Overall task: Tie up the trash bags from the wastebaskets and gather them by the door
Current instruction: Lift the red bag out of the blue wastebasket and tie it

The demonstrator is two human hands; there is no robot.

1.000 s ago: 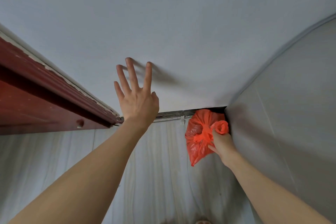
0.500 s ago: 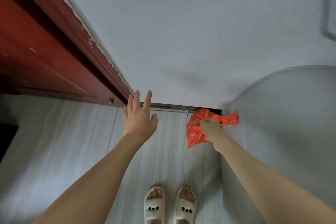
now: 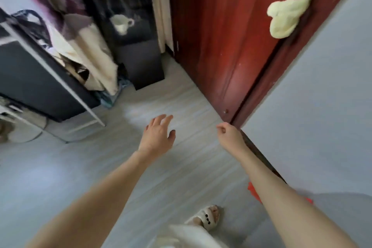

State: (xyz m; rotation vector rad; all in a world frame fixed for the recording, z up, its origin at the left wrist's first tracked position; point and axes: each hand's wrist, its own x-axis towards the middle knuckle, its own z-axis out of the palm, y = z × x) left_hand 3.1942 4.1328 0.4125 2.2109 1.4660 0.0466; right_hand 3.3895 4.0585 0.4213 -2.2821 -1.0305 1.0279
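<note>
A red trash bag [image 3: 253, 189] lies on the floor at the lower right, against the wall beside the dark red door [image 3: 221, 36]. My right forearm covers most of it, so only red edges show on either side. My right hand [image 3: 228, 134] hangs above the floor near the door's bottom corner, fingers curled, holding nothing. My left hand [image 3: 159, 134] is out in front over the pale floor with its fingers relaxed and spread, empty.
A black cabinet [image 3: 136, 52] with a white cup [image 3: 120, 23] stands at the back. A black unit with a white frame [image 3: 30, 78] and draped cloth [image 3: 88, 54] fills the left. A pale yellow towel [image 3: 285, 18] hangs on the door. My slippered foot [image 3: 207, 217] is at bottom.
My right hand has let go of the red bag, which now lies by the wall behind my arm. My view has swung left into the room and both arms moved with it.
</note>
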